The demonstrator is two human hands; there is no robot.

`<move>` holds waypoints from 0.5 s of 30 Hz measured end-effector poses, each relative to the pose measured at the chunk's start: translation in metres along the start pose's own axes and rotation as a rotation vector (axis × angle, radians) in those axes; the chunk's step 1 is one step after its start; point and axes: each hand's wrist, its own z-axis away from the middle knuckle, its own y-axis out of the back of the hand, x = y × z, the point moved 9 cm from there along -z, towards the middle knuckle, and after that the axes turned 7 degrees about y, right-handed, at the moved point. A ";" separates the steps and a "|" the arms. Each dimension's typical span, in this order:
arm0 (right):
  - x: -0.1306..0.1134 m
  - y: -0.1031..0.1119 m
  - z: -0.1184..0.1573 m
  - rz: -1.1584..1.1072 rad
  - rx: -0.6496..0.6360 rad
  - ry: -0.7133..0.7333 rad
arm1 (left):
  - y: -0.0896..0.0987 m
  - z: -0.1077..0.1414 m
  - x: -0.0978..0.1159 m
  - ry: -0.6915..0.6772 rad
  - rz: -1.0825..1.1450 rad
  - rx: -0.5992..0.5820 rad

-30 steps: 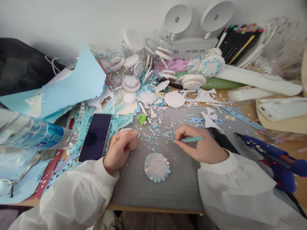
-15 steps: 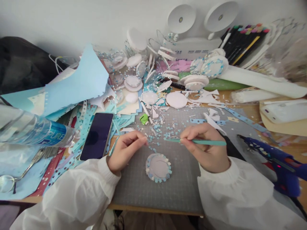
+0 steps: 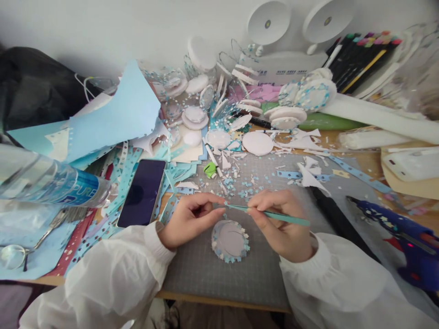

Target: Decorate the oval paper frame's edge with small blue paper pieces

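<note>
My right hand (image 3: 281,224) is closed around mint-green tweezers (image 3: 284,218), whose tips point left. Just in front of those tips is my left hand (image 3: 192,219), thumb and index finger drawn close together at a tiny pale-blue paper star (image 3: 226,204). Tweezers and fingertips meet at this star. Below both hands, a round white disc (image 3: 230,240) lies flat on the grey cutting mat (image 3: 206,278), its rim ringed with small blue and white stars. Loose paper stars (image 3: 252,180) are scattered behind the hands.
A dark phone (image 3: 142,192) and a water bottle (image 3: 51,180) lie at left. On the right rests a blue hot glue gun (image 3: 401,242) with a red light lit. White discs (image 3: 258,143), paper scraps and a green-capped marker (image 3: 210,170) crowd the back.
My hands have come together, the left moving right and the tweezers tilting down toward its fingertips. The view has shifted slightly. The decorated disc stays on the mat.
</note>
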 end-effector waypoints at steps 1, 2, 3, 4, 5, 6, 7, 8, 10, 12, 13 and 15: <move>0.000 0.000 0.000 0.001 0.001 0.004 | 0.000 0.000 0.001 -0.006 -0.005 0.005; -0.001 -0.001 0.000 0.004 0.001 0.004 | 0.000 0.000 0.001 -0.012 -0.011 0.009; 0.000 -0.001 0.000 0.006 -0.001 0.002 | 0.001 0.000 0.001 -0.014 -0.016 0.014; 0.000 -0.002 0.000 0.007 -0.003 0.002 | 0.001 0.000 0.002 -0.016 -0.021 0.019; 0.000 -0.002 0.000 0.005 -0.005 0.002 | 0.001 0.000 0.001 -0.015 -0.023 0.023; 0.001 -0.002 0.000 -0.002 -0.008 0.002 | 0.001 0.000 0.001 -0.013 -0.025 0.027; 0.002 -0.003 0.001 -0.011 -0.011 0.000 | 0.002 0.000 0.001 -0.014 -0.026 0.031; 0.002 -0.003 0.001 -0.022 -0.014 -0.001 | 0.002 0.000 0.001 -0.018 -0.027 0.033; 0.003 -0.003 0.001 -0.043 -0.015 -0.006 | 0.002 0.000 0.001 -0.026 -0.030 0.031; 0.003 -0.002 0.001 -0.053 -0.001 -0.017 | 0.002 0.001 0.001 -0.033 -0.024 0.023; 0.003 -0.001 0.001 -0.059 0.007 -0.025 | 0.001 0.001 0.001 -0.032 -0.018 0.018; 0.004 0.000 0.001 -0.067 0.018 -0.039 | 0.001 0.001 0.000 -0.025 -0.006 0.012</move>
